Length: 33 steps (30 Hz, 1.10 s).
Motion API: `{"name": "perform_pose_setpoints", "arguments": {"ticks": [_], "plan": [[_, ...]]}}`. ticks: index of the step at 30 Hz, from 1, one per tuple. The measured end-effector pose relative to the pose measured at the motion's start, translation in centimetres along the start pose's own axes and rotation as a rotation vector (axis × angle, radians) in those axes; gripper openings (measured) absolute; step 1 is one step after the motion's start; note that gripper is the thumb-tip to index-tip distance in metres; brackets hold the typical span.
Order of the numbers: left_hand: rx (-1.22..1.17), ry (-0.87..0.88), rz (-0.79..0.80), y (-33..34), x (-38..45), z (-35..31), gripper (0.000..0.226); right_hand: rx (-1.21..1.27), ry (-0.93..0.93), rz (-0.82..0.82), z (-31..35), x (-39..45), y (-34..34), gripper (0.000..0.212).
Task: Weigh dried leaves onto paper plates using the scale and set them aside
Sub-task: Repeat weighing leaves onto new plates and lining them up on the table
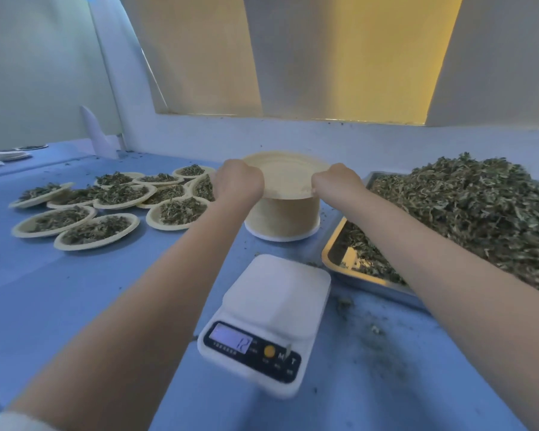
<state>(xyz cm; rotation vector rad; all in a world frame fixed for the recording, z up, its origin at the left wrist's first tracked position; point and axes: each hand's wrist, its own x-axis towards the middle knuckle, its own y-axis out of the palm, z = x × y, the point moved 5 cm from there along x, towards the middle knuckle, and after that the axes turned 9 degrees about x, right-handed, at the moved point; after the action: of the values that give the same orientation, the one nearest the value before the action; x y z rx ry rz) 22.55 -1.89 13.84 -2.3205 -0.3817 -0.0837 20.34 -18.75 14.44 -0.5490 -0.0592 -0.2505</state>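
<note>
My left hand (238, 181) curls over the left rim of the top paper plate (288, 175) on the stack of paper plates (282, 217), fingers hidden behind the edge, so I grip it there; my right hand (335, 181) pinches the same plate's near right rim, thumb on top. The two hands sit apart, one at each side of the plate, which is bare and pale tan, tilted slightly toward me. Left of my arms, about a dozen filled plates (97, 209) of dried green leaves lie overlapping on the blue surface (75, 306). Below the stack, between my forearms, the white digital scale (266, 325) stands with nothing on its platform, its display lit but too blurred to read. To the right, a steel tray (349, 269) carries a heaped mound of dried leaves (467, 209); crumbs scatter beside it. Behind runs a pale wall ledge (293, 132) under cream panels.
</note>
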Motion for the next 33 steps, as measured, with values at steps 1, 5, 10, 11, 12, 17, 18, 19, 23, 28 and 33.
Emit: {"name": "perform_pose_setpoints", "arguments": {"ticks": [1,5,10,11,12,17,18,19,23,28,33], "plan": [[-0.013,0.002,-0.017,-0.2,-0.7,0.7,0.04,-0.009,-0.005,0.025,-0.4,-0.8,0.4,0.041],[-0.036,0.003,-0.039,-0.5,-4.4,3.3,0.043,-0.035,-0.035,0.025,-2.6,-4.3,2.1,0.03],[0.018,-0.022,0.065,1.4,-8.3,7.0,0.03,-0.161,0.009,0.09,-5.9,-8.0,3.9,0.033],[0.053,-0.033,0.097,1.9,-8.7,7.8,0.029,-0.212,0.023,0.104,-6.5,-8.6,4.2,0.032],[0.091,-0.049,0.126,2.4,-9.2,8.4,0.031,-0.267,0.024,0.102,-7.1,-9.1,4.5,0.029],[0.13,-0.12,0.219,3.8,-9.9,10.7,0.038,-0.51,-0.058,0.064,-8.4,-9.8,5.3,0.047],[0.108,-0.137,0.231,3.7,-9.9,10.8,0.04,-0.494,-0.062,0.064,-8.5,-9.7,5.4,0.049],[0.079,-0.151,0.236,3.6,-9.8,10.9,0.042,-0.465,-0.054,0.068,-8.4,-9.7,5.3,0.05],[0.018,-0.15,0.196,2.6,-9.0,10.8,0.038,-0.403,-0.095,0.079,-7.6,-9.0,5.3,0.051],[-0.033,-0.128,0.14,1.6,-7.9,10.3,0.039,-0.302,-0.161,0.079,-6.2,-8.5,5.5,0.054],[-0.079,-0.071,0.123,1.3,-7.5,9.3,0.049,-0.219,-0.164,0.089,-5.8,-8.0,5.8,0.05]]}}
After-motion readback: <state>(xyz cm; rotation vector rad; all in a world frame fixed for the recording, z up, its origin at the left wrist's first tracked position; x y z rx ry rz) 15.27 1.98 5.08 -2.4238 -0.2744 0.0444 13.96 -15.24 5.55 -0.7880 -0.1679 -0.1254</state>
